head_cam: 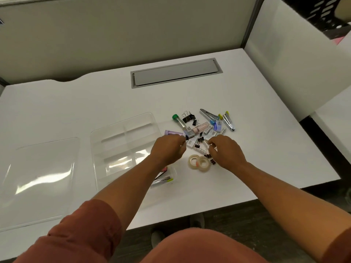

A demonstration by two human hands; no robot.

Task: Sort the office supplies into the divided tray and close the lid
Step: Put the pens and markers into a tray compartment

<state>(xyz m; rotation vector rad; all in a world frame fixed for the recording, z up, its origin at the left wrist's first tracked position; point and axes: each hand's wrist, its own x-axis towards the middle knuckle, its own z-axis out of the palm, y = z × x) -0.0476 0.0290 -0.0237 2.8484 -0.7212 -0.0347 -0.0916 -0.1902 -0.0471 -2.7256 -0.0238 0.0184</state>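
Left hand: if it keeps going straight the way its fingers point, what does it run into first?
Probably the small black binder clip right at the left hand fingertips, then the clear purple-tinted case just beyond. Depth is hard to judge.

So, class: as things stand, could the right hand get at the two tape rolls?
Probably yes. The tape rolls lie uncovered on the desk, just beside the right hand on its near-left side, with only small black binder clips between them.

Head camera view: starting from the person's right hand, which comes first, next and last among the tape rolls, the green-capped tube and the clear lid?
From the right hand:
1. Tape rolls, just beside it, toward the person.
2. Green-capped tube, farther back on the pile's left edge.
3. Clear lid, far left, beyond the divided tray.
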